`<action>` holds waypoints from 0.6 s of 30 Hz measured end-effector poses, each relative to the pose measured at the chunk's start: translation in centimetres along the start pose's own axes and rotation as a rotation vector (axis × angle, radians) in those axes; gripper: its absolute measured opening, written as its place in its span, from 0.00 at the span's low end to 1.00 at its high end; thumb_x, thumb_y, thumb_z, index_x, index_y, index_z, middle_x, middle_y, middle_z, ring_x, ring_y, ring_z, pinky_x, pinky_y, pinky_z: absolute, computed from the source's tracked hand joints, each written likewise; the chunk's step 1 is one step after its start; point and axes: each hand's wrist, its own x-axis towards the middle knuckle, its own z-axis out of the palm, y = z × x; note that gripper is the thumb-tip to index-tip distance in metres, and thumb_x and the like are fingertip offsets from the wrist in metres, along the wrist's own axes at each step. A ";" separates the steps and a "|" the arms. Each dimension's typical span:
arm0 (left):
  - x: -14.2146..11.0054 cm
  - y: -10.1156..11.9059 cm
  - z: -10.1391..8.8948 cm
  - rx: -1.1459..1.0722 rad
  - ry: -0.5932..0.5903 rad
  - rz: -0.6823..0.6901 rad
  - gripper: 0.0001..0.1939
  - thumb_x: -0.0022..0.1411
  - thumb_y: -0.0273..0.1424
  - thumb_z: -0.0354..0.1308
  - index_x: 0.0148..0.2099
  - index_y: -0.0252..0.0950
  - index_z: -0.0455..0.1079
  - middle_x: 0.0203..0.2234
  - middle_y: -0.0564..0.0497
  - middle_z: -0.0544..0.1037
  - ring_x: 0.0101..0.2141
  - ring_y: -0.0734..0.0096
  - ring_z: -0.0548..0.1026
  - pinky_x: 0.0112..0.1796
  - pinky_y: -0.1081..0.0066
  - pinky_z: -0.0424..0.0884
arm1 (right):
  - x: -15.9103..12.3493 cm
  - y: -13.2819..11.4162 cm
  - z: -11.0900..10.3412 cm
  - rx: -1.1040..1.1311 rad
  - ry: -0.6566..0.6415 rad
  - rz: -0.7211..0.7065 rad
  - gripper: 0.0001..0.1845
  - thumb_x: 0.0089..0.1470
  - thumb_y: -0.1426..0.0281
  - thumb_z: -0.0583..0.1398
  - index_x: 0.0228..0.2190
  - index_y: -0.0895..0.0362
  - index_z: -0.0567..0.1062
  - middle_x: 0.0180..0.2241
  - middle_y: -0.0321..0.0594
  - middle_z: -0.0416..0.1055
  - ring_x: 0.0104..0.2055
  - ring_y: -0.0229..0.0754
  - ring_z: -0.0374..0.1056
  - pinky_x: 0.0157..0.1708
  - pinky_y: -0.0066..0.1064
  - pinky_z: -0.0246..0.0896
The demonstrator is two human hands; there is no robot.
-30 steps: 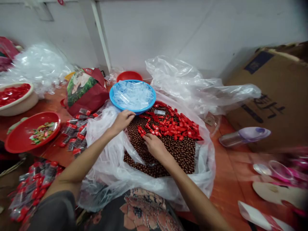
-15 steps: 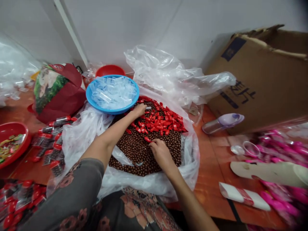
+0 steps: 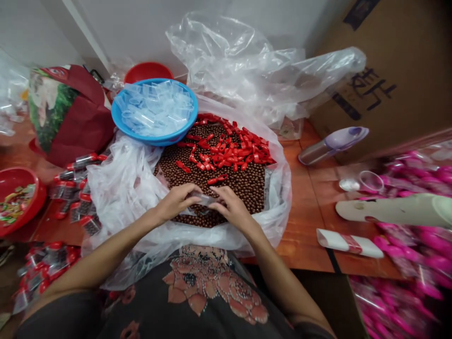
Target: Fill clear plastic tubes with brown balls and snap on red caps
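Clear container (image 3: 205, 199) — long axis left-to-right; left hand (image 3: 178, 199), right hand (image 3: 231, 206) — fingers pinching its ends.

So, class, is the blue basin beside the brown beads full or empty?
Full: clear plastic pieces are heaped across the blue basin, piled up above its rim.

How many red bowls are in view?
2: one red bowl at the picture's left edge; a second red bowl behind the blue basin, partly hidden. Others may be hidden.
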 end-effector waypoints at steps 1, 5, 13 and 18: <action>-1.0 -0.2 0.2 -0.024 0.004 -0.018 0.08 0.64 0.35 0.56 0.44 0.39 0.71 0.37 0.50 0.78 0.39 0.69 0.76 0.42 0.68 0.70 | -0.2 -0.2 0.3 0.004 -0.064 -0.007 0.16 0.60 0.67 0.59 0.50 0.50 0.74 0.44 0.41 0.72 0.47 0.42 0.70 0.49 0.35 0.67; -3.3 -1.4 0.4 -0.066 0.152 -0.131 0.10 0.64 0.37 0.56 0.46 0.39 0.72 0.37 0.50 0.78 0.37 0.69 0.75 0.41 0.67 0.71 | -0.1 -0.1 0.0 -0.054 -0.171 0.034 0.10 0.60 0.68 0.58 0.43 0.52 0.77 0.40 0.39 0.76 0.44 0.41 0.72 0.47 0.36 0.67; -2.7 -2.3 -0.4 0.145 0.140 -0.124 0.14 0.62 0.31 0.56 0.49 0.41 0.75 0.39 0.47 0.74 0.42 0.64 0.73 0.46 0.60 0.71 | 3.7 1.5 -3.6 -0.127 0.364 -0.022 0.28 0.62 0.70 0.52 0.62 0.48 0.59 0.63 0.44 0.56 0.53 0.43 0.67 0.54 0.40 0.65; 2.3 -2.2 1.2 0.156 -0.117 0.053 0.26 0.54 0.22 0.61 0.54 0.45 0.71 0.45 0.49 0.77 0.47 0.61 0.73 0.52 0.60 0.66 | 3.9 3.1 -1.5 -0.433 0.037 -0.007 0.21 0.57 0.76 0.55 0.52 0.57 0.73 0.49 0.49 0.70 0.52 0.51 0.65 0.55 0.46 0.61</action>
